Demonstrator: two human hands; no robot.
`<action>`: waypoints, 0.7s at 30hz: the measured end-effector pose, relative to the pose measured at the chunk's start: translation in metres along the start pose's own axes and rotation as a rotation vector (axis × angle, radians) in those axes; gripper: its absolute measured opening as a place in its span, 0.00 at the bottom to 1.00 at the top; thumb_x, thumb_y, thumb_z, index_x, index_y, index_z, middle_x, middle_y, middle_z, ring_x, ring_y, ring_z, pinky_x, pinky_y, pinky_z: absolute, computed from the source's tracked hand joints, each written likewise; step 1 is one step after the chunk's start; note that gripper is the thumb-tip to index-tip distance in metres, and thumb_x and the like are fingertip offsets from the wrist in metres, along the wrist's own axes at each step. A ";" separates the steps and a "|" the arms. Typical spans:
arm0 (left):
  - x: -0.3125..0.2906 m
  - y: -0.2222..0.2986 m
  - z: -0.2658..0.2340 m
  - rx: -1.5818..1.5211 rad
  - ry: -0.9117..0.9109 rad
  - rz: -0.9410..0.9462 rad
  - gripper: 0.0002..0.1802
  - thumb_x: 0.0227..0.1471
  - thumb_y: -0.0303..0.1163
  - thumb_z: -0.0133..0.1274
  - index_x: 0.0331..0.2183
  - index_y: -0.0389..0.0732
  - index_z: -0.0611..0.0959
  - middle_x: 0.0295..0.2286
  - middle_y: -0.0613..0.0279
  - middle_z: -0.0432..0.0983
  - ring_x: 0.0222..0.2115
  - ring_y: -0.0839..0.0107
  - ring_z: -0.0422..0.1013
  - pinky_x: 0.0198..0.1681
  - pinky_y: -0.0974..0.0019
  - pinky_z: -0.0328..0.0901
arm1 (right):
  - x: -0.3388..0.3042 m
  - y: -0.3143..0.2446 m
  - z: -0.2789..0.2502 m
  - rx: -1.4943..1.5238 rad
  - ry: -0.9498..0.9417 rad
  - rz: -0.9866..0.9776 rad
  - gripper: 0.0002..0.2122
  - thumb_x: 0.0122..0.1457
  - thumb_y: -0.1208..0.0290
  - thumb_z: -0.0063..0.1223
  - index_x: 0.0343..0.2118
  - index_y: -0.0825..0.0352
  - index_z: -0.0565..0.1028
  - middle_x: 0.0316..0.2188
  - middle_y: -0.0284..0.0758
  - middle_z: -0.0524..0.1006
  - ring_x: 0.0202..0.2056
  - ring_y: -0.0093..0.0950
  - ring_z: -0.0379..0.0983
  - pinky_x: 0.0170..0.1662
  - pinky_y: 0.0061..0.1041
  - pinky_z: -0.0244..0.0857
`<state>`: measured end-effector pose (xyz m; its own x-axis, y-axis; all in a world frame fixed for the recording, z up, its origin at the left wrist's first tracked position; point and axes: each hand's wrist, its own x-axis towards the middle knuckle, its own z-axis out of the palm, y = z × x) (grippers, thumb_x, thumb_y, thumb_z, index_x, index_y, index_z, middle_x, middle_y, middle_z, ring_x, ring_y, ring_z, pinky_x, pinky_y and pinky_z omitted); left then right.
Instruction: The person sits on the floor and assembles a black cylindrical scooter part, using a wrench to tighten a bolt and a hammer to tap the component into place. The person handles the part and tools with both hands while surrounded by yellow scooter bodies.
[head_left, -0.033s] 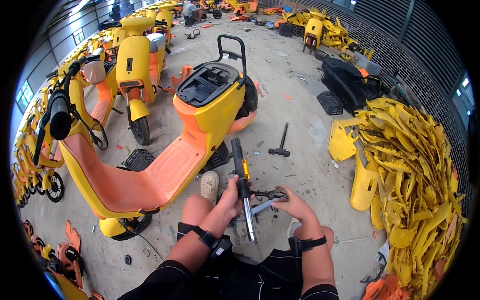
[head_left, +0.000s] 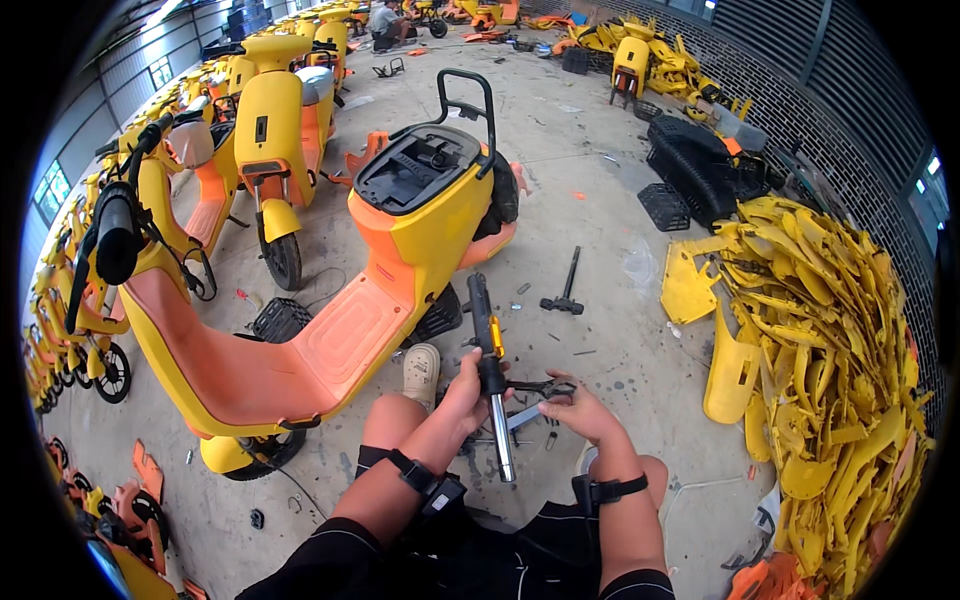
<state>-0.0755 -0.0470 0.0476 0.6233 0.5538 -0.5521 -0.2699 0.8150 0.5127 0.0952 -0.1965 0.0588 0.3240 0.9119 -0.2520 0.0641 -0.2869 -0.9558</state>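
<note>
My left hand [head_left: 462,392] is closed round a black tube with a bright metal rod [head_left: 487,372] coming out of its lower end, like a fork leg or shock absorber. A yellow piece sits on the tube's upper part. To its right, my right hand [head_left: 580,407] pinches the end of a dark, pliers-like tool [head_left: 545,388] that reaches to the tube. Just below it, a flat grey bar [head_left: 523,416] slants near my right fingertips; whether they touch it I cannot tell. Both hands are over the floor between my knees.
A yellow and orange scooter [head_left: 345,330] stands close on the left, with more scooters [head_left: 268,130] behind. A T-shaped black tool [head_left: 569,285] lies ahead on the concrete. Yellow panels [head_left: 800,340] are heaped at right beside black plastic parts [head_left: 690,165]. A person [head_left: 386,22] crouches far off.
The whole view has shifted very slightly. Both hands keep their hold, with the tube and the dark tool almost where they were.
</note>
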 end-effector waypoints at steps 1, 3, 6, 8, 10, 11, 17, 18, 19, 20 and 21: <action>0.007 0.002 0.002 0.009 -0.019 0.020 0.29 0.62 0.57 0.41 0.48 0.40 0.74 0.41 0.54 0.75 0.35 0.62 0.72 0.34 0.60 0.74 | 0.009 0.006 0.007 0.064 0.007 -0.021 0.25 0.60 0.61 0.60 0.57 0.68 0.69 0.37 0.35 0.77 0.37 0.24 0.74 0.41 0.25 0.69; 0.016 0.004 0.007 0.006 -0.046 0.018 0.29 0.63 0.56 0.40 0.50 0.39 0.71 0.43 0.54 0.74 0.33 0.63 0.72 0.35 0.61 0.74 | 0.028 0.017 0.017 0.194 0.030 -0.056 0.24 0.62 0.62 0.58 0.58 0.67 0.68 0.33 0.32 0.76 0.32 0.21 0.73 0.36 0.21 0.68; 0.033 -0.004 -0.002 0.011 -0.059 0.006 0.30 0.63 0.55 0.39 0.51 0.38 0.70 0.44 0.55 0.73 0.32 0.62 0.73 0.36 0.61 0.73 | 0.040 0.017 0.027 0.373 0.081 0.001 0.22 0.63 0.63 0.56 0.56 0.68 0.68 0.30 0.30 0.75 0.28 0.18 0.70 0.31 0.18 0.64; 0.041 -0.012 -0.006 0.004 -0.020 -0.008 0.31 0.63 0.55 0.39 0.52 0.37 0.69 0.45 0.55 0.74 0.31 0.62 0.73 0.36 0.61 0.73 | 0.046 0.020 0.030 0.360 0.081 -0.023 0.21 0.64 0.62 0.56 0.54 0.70 0.69 0.30 0.31 0.75 0.28 0.19 0.70 0.30 0.19 0.64; 0.046 -0.016 -0.005 -0.018 0.035 -0.041 0.30 0.62 0.57 0.40 0.47 0.40 0.73 0.42 0.56 0.75 0.33 0.61 0.72 0.36 0.60 0.72 | 0.052 0.028 0.031 0.494 0.108 0.010 0.19 0.64 0.61 0.56 0.49 0.71 0.71 0.30 0.31 0.75 0.27 0.19 0.70 0.30 0.19 0.65; 0.045 -0.014 -0.002 -0.008 0.047 -0.043 0.30 0.62 0.57 0.40 0.48 0.40 0.72 0.42 0.56 0.74 0.32 0.61 0.73 0.36 0.60 0.72 | 0.055 0.028 0.032 0.518 0.141 0.036 0.18 0.63 0.61 0.57 0.48 0.70 0.72 0.29 0.31 0.76 0.27 0.19 0.70 0.30 0.19 0.64; 0.060 -0.011 -0.002 -0.039 0.040 -0.084 0.31 0.62 0.58 0.40 0.51 0.41 0.70 0.43 0.55 0.74 0.33 0.58 0.73 0.32 0.60 0.74 | 0.078 0.043 0.035 0.405 0.486 0.014 0.13 0.62 0.64 0.58 0.41 0.68 0.74 0.30 0.30 0.75 0.31 0.19 0.71 0.34 0.21 0.64; 0.062 -0.009 0.002 -0.055 0.037 -0.099 0.32 0.62 0.59 0.40 0.51 0.41 0.70 0.43 0.55 0.74 0.34 0.57 0.73 0.32 0.61 0.74 | 0.082 0.045 0.033 0.369 0.577 -0.003 0.12 0.62 0.65 0.58 0.40 0.68 0.74 0.30 0.29 0.75 0.33 0.19 0.71 0.36 0.21 0.64; 0.061 -0.008 0.006 -0.088 0.018 -0.118 0.29 0.63 0.55 0.42 0.50 0.38 0.70 0.43 0.54 0.73 0.36 0.57 0.74 0.32 0.63 0.75 | 0.084 0.048 0.029 0.347 0.607 -0.083 0.08 0.63 0.70 0.54 0.40 0.68 0.72 0.33 0.30 0.74 0.35 0.21 0.71 0.41 0.24 0.65; 0.060 -0.008 0.010 -0.078 0.006 -0.133 0.30 0.63 0.55 0.42 0.50 0.38 0.70 0.43 0.55 0.73 0.37 0.57 0.75 0.32 0.64 0.75 | 0.088 0.049 0.028 0.453 0.634 -0.121 0.07 0.63 0.71 0.52 0.39 0.68 0.71 0.33 0.31 0.74 0.34 0.21 0.71 0.42 0.24 0.66; 0.060 -0.009 0.014 -0.067 -0.006 -0.148 0.30 0.62 0.56 0.42 0.50 0.38 0.70 0.42 0.55 0.73 0.38 0.56 0.75 0.32 0.64 0.75 | 0.092 0.050 0.028 0.559 0.659 -0.160 0.06 0.63 0.72 0.51 0.39 0.68 0.70 0.34 0.32 0.74 0.34 0.22 0.71 0.43 0.25 0.66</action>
<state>-0.0259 -0.0233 0.0189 0.6643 0.4260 -0.6141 -0.2232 0.8972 0.3810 0.1019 -0.1188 -0.0166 0.8410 0.5239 -0.1350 -0.2601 0.1728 -0.9500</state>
